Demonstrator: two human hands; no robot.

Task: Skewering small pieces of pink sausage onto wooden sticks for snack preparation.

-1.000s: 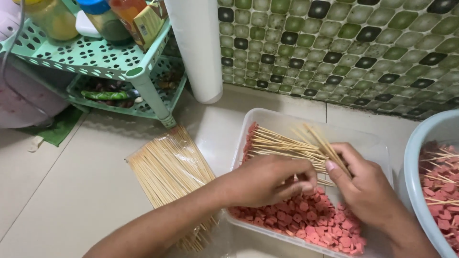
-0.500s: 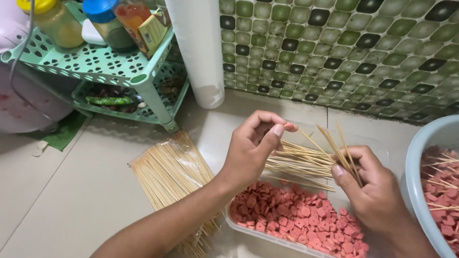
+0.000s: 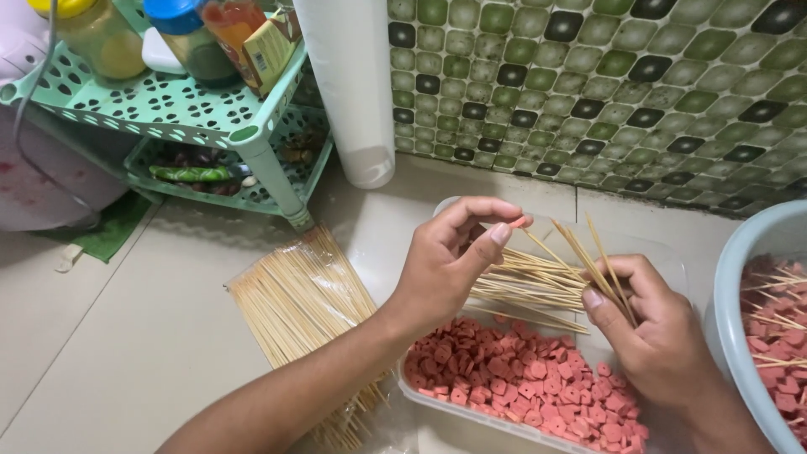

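A: State the grip of each hand.

B: The left hand [image 3: 450, 261] is closed at thumb and forefinger on one small pink sausage piece [image 3: 519, 223]; the other fingers are curled loosely. The right hand [image 3: 656, 324] is closed around the butt ends of a bundle of bamboo skewers [image 3: 538, 282].

A: Where does the sausage piece lie relative to the right grip?

B: Up and to the left of it, near the free tips, above the clear plastic tray [image 3: 672, 269]. Whether the piece touches a skewer tip cannot be determined.

A: Give the long axis of the skewers.

B: Most run roughly level, leftward from the right grip toward the left hand. A few fan upward and leftward from the same grip.

A: What lies below the grips?

B: More cut sausage pieces [image 3: 521, 391], in the near half of the tray. A bagged stack of spare skewers [image 3: 303, 311] lies on the floor left of the left forearm. A pale blue basin [image 3: 731, 311] of loaded skewers stands right of the right hand.
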